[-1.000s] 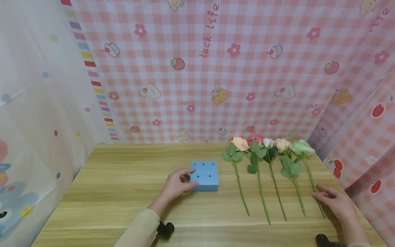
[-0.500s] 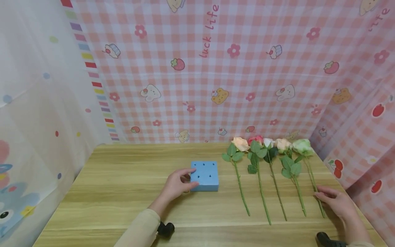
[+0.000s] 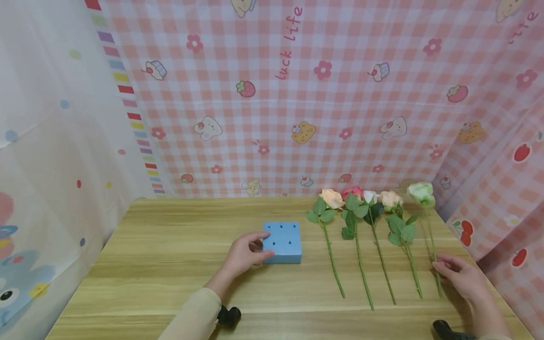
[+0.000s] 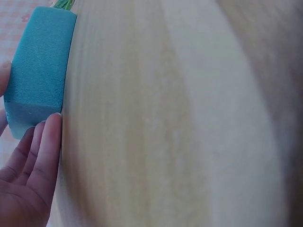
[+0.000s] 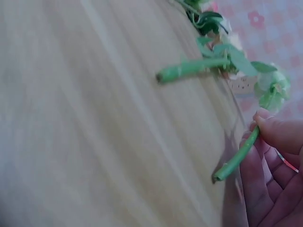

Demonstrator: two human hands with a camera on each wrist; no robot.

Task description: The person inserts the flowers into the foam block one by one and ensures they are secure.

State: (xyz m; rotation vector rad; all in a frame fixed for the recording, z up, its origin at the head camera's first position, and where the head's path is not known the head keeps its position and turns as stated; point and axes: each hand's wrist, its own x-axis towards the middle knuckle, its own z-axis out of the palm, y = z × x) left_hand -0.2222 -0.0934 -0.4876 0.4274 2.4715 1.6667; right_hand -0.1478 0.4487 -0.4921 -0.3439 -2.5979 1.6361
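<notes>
A blue foam block (image 3: 281,233) with several small holes in its top lies flat on the wooden table. My left hand (image 3: 242,255) holds it at its left side, thumb on the near corner and index finger at the top edge. In the left wrist view, other fingers (image 4: 45,151) lie against the block's end. At the far right my right hand (image 3: 463,278) pinches the stem of a pale green artificial rose (image 3: 420,193) between thumb and index finger. The rose's head is raised. In the right wrist view, the stem's cut end (image 5: 232,165) hangs below the fingers.
Left of the green rose lie a pale peach rose (image 3: 390,200), a white rose (image 3: 370,197), a red rose (image 3: 352,192) and a peach rose (image 3: 331,198), stems toward me. A checked cloth (image 3: 263,118) hangs behind the table (image 3: 170,264).
My right hand has closed on the green rose's stem, and its head has tilted up off the table. My left hand and the foam block have stayed in place.
</notes>
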